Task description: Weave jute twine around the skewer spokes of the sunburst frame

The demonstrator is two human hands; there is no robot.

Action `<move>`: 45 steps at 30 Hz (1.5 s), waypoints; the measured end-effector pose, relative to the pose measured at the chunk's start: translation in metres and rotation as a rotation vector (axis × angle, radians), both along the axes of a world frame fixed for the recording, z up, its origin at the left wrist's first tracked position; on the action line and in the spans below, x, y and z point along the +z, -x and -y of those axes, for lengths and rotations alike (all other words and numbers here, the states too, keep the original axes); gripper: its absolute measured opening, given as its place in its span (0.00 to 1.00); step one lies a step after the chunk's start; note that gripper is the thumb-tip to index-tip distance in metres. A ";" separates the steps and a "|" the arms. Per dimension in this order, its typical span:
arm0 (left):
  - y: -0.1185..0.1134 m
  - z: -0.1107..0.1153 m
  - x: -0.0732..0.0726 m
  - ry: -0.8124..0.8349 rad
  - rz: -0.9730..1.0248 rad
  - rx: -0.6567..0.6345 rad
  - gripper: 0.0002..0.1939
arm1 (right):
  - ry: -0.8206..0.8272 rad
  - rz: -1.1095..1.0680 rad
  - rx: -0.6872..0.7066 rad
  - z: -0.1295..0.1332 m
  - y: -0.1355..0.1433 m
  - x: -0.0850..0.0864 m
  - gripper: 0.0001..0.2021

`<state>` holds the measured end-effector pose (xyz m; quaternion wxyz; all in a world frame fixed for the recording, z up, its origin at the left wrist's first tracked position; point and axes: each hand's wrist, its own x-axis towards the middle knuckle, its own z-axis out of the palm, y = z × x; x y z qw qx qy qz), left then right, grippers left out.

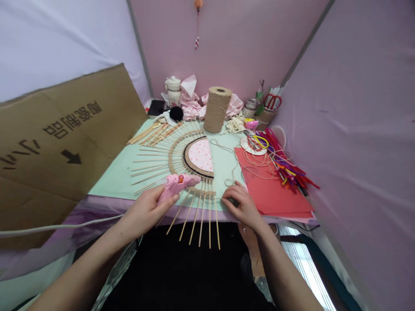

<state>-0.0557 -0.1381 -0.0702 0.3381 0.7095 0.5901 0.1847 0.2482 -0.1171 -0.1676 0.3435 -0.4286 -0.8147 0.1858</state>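
Observation:
My left hand is closed around a pink hot glue gun, its nozzle pointing right over the lower part of a half-round fan of thin wooden sticks. Twine is woven in a band across the sticks, and at the fan's centre lies a pink spotted half disc with a brown and black border. Beside the lower right end of the band, my right hand pinches a strand of twine between bent fingers. Several sticks reach past the table's front edge towards me.
A big twine spool stands at the back. Loose sticks lie behind the fan. To the right are red sheets, coloured pipe cleaners and yellow-handled scissors. A cardboard panel leans at left; a white cord runs below it.

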 end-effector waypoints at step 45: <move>-0.078 -0.046 -0.040 -0.316 -0.206 -0.383 0.08 | -0.008 -0.087 -0.175 -0.002 0.011 -0.007 0.06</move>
